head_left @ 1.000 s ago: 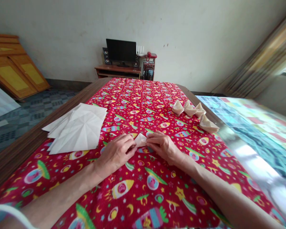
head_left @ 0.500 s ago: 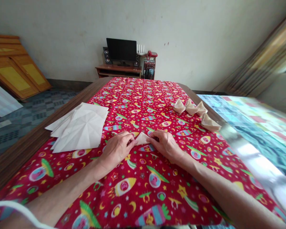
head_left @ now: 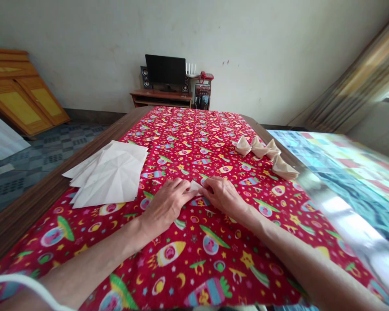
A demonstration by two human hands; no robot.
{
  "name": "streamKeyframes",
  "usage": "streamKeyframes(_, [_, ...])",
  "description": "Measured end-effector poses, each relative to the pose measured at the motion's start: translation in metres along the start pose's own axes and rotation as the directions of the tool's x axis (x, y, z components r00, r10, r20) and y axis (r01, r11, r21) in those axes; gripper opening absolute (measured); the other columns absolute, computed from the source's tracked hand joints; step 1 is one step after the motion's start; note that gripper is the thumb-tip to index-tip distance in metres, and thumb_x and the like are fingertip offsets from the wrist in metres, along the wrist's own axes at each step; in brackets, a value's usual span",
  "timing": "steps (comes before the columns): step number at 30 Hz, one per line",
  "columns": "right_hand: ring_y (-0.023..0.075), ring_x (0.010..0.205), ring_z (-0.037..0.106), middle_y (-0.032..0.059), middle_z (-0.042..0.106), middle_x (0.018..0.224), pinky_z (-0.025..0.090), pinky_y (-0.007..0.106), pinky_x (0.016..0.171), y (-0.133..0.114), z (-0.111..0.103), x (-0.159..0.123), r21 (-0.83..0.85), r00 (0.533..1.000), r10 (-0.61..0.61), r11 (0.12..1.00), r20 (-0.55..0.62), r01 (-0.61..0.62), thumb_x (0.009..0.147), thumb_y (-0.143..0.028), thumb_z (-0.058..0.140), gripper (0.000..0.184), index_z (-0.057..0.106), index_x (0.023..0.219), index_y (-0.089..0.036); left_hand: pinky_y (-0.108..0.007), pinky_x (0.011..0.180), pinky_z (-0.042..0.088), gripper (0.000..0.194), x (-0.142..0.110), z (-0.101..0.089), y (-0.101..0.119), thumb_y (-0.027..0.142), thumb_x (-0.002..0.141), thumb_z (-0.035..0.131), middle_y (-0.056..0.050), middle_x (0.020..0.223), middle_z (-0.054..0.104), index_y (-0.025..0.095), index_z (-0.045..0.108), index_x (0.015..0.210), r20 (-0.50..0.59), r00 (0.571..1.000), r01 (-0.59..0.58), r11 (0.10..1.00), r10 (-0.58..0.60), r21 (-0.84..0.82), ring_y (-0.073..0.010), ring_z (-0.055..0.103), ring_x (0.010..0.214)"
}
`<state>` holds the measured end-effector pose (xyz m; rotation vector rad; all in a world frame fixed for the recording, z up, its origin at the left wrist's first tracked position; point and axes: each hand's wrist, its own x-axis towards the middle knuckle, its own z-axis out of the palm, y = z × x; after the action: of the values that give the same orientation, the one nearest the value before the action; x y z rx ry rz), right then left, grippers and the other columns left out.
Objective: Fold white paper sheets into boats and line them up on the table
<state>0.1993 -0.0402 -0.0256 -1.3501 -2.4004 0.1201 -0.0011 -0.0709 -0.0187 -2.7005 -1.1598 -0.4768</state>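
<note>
A small folded piece of white paper (head_left: 195, 187) lies on the red patterned cloth (head_left: 194, 255), between my two hands. My left hand (head_left: 170, 196) has its thumb and fingers closed on the paper's left side and covers much of it. From the other side, my right hand (head_left: 223, 194) pinches the right corner with curled fingers. To the left rests a fanned stack of creased white paper sheets (head_left: 116, 175). Several folded paper pieces with pointed ends (head_left: 258, 147) stand in a group toward the right edge of the cloth.
The cloth covers a dark wooden table (head_left: 29, 207). A white cable (head_left: 22, 280) crosses at the lower left, over my left forearm. Beyond the table stands a desk with a black monitor (head_left: 166, 70). A bed with a patterned cover (head_left: 337, 172) is to the right.
My left hand has moved right, over more of the folded paper, so less of it shows. My right hand stays almost in place. The stack and the folded pieces are unchanged.
</note>
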Motion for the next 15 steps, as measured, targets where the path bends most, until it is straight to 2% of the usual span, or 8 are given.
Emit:
streamKeyframes(5, [0.0130, 0.069, 0.053, 0.0020, 0.060, 0.075, 0.036, 0.023, 0.063, 0.003, 0.008, -0.003, -0.004, 0.994, -0.052, 0.999, -0.099, 0.052, 0.088, -0.031, 0.054, 0.014, 0.055, 0.082, -0.018, -0.035, 0.085, 0.041, 0.034, -0.002, -0.003, 0.003, 0.011, 0.089, 0.041, -0.005, 0.105, 0.054, 0.022, 0.054, 0.119, 0.109, 0.993, -0.047, 0.999, 0.043, 0.028, -0.0211, 0.046, 0.100])
streamKeyframes(8, [0.0157, 0.074, 0.051, 0.0044, 0.059, 0.079, 0.038, 0.025, 0.065, -0.003, 0.006, -0.006, -0.083, 0.981, -0.098, 0.993, -0.168, 0.085, 0.089, -0.026, 0.052, 0.009, 0.055, 0.086, -0.018, -0.037, 0.084, 0.041, 0.040, -0.002, -0.004, 0.003, 0.009, 0.087, 0.039, -0.006, 0.110, 0.054, 0.023, 0.051, 0.123, 0.138, 0.989, -0.054, 0.996, 0.044, 0.065, -0.0223, 0.046, 0.102])
streamKeyframes(10, [0.0176, 0.079, 0.050, 0.0059, 0.058, 0.082, 0.039, 0.027, 0.066, -0.009, 0.003, -0.008, -0.171, 0.978, -0.172, 0.974, -0.120, 0.150, 0.090, -0.021, 0.048, 0.010, 0.056, 0.085, -0.018, -0.037, 0.083, 0.040, 0.041, -0.001, -0.005, 0.003, 0.009, 0.087, 0.039, -0.006, 0.112, 0.055, 0.023, 0.051, 0.123, 0.148, 0.988, -0.060, 0.995, 0.047, 0.084, -0.0224, 0.046, 0.101])
streamKeyframes(13, [0.0183, 0.087, 0.049, 0.0069, 0.058, 0.089, 0.041, 0.027, 0.070, -0.016, -0.004, -0.012, -0.199, 0.956, -0.292, 0.937, 0.014, 0.288, 0.092, -0.017, 0.045, 0.015, 0.060, 0.089, -0.018, -0.036, 0.083, 0.039, 0.038, -0.001, -0.006, 0.002, 0.010, 0.087, 0.041, -0.007, 0.116, 0.054, 0.021, 0.052, 0.121, 0.149, 0.987, -0.075, 0.993, 0.062, 0.086, -0.0222, 0.047, 0.103])
streamKeyframes(15, [0.0181, 0.089, 0.049, 0.0071, 0.057, 0.093, 0.042, 0.027, 0.070, -0.018, -0.007, -0.014, -0.200, 0.952, -0.301, 0.931, 0.053, 0.305, 0.092, -0.017, 0.046, 0.015, 0.061, 0.094, -0.018, -0.037, 0.082, 0.039, 0.037, -0.002, -0.007, 0.002, 0.010, 0.086, 0.042, -0.008, 0.115, 0.055, 0.020, 0.053, 0.120, 0.141, 0.987, -0.088, 0.993, 0.075, 0.085, -0.0225, 0.047, 0.104])
